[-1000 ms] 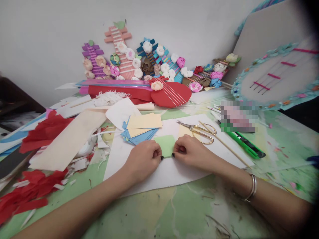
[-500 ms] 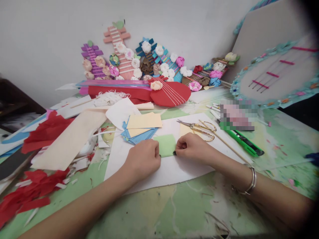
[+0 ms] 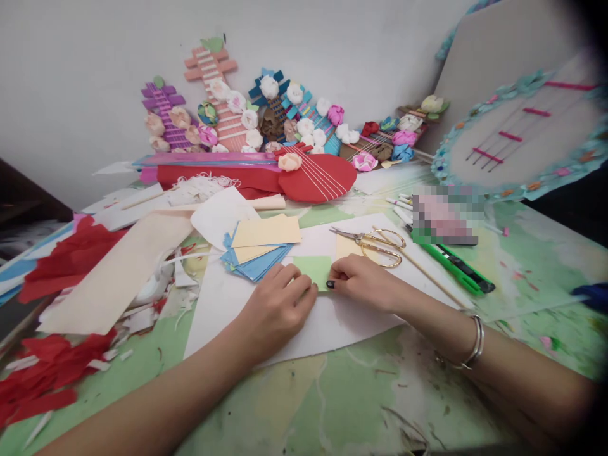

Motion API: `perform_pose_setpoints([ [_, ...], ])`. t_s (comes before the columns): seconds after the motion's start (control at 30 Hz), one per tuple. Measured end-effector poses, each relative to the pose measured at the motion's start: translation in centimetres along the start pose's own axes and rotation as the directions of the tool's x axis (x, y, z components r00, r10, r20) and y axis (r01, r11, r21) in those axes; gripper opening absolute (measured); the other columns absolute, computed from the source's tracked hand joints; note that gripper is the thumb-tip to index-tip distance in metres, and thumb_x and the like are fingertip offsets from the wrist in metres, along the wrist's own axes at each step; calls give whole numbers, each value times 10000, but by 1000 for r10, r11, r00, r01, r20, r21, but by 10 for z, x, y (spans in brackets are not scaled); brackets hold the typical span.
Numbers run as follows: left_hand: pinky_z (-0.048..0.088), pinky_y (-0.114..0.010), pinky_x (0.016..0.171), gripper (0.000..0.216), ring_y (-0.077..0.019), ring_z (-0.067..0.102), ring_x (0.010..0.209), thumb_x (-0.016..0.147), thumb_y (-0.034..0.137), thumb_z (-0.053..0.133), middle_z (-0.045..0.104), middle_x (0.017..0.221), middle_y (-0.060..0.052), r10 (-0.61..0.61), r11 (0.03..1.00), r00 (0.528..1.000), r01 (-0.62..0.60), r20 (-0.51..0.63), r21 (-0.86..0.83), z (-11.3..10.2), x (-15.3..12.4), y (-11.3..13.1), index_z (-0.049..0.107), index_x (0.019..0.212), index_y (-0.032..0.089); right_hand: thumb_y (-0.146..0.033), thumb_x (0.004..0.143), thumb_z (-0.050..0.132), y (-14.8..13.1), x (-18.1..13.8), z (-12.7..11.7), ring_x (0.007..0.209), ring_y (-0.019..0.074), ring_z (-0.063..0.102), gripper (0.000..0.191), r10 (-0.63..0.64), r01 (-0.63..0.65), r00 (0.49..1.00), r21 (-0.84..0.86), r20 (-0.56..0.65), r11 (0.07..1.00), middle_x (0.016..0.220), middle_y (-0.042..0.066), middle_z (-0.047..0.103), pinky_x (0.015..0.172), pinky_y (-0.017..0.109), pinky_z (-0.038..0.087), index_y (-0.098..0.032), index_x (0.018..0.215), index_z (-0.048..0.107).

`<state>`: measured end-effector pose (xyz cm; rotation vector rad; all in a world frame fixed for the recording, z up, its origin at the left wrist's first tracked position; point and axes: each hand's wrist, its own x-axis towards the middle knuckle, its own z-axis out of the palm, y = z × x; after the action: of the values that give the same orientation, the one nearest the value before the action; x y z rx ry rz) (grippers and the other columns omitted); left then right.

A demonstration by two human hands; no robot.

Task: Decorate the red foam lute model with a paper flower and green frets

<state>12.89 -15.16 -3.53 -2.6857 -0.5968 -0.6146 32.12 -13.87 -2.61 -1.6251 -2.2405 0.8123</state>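
A small light green piece of paper (image 3: 312,268) lies on a white sheet (image 3: 361,322), between my hands. My left hand (image 3: 282,305) is at its near left side, fingers curled and closed on the edge; the fingertips are partly hidden. At the near right corner, my right hand (image 3: 363,285) pinches the paper between thumb and finger. Beyond my left hand lie yellow paper pieces (image 3: 266,232) on a stack of blue paper (image 3: 256,267). Gold-handled scissors (image 3: 380,244) rest just past my right hand, over another yellow piece.
A wooden stick (image 3: 427,275) and a green utility knife (image 3: 458,269) lie to the right. Red paper scraps (image 3: 66,253) and a long cream strip (image 3: 118,272) cover the left. Decorated paper instruments (image 3: 316,177) line the wall; a large flower-edged one (image 3: 513,139) leans at right.
My left hand has shifted over the near left part of the green paper, its fingers reaching further right. My right hand keeps its pinch at the corner. The whole view has shifted slightly.
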Motion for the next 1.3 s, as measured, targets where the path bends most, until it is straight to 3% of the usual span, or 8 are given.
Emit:
perform_pose_setpoints([
  [0.13,435,-340,642,213,-187,477,714,876,96,406,556,708,-76,-10,1000,999,10,51,-3,3,1,2,600,793,122,-113,732,516,1,-3,2,636,132,468,115,-110,103,992,-98,-70,990,651,23,563,584,241,314,-155,638,566],
  [0.3,397,-294,603,258,-162,439,670,894,135,399,520,698,-53,-143,986,988,146,54,-74,9,-3,1,577,707,141,-82,767,526,-1,-7,8,782,166,468,92,-443,393,880,-258,-173,882,780,50,561,694,271,339,-151,763,586],
  [0.43,387,-270,593,245,-150,438,669,897,141,404,510,699,-43,-196,972,979,202,57,-123,10,-4,0,594,741,135,-80,844,446,-2,-6,15,761,163,451,191,-526,460,834,-315,-169,830,745,56,551,668,271,340,-148,748,596],
  [0.6,406,-272,607,272,-149,461,678,913,149,360,533,723,-44,-230,961,968,242,101,-133,7,-4,0,610,807,146,-52,838,434,0,-5,17,747,168,417,210,-549,454,819,-396,-167,798,718,56,521,647,278,327,-145,720,581],
  [0.73,392,-290,591,279,-158,444,649,907,142,356,524,708,-52,-224,972,968,230,118,-45,5,-4,1,576,735,138,3,795,413,-3,-5,18,752,179,398,225,-561,447,812,-446,-159,775,719,61,503,638,287,315,-145,698,550],
  [0.97,395,-326,631,230,-190,421,679,872,118,410,497,700,-62,-213,977,967,211,143,28,9,-1,0,518,671,147,50,715,388,-7,-6,19,712,174,404,233,-482,368,869,-502,-114,783,698,53,502,603,278,290,-147,700,512],
  [1.13,390,-315,609,219,-192,440,675,877,127,414,499,698,-56,-274,960,947,280,168,-9,13,-1,-2,504,678,145,20,723,417,-3,-4,20,722,167,442,205,-409,318,903,-433,-133,843,706,47,532,603,261,290,-153,705,525],
  [1.3,384,-297,614,201,-183,469,692,877,171,455,516,716,-47,-392,900,880,428,269,-86,14,2,-6,502,683,145,-34,689,481,-3,-1,14,658,142,477,158,-248,213,962,-254,-116,943,665,25,581,580,238,292,-165,682,568],
])
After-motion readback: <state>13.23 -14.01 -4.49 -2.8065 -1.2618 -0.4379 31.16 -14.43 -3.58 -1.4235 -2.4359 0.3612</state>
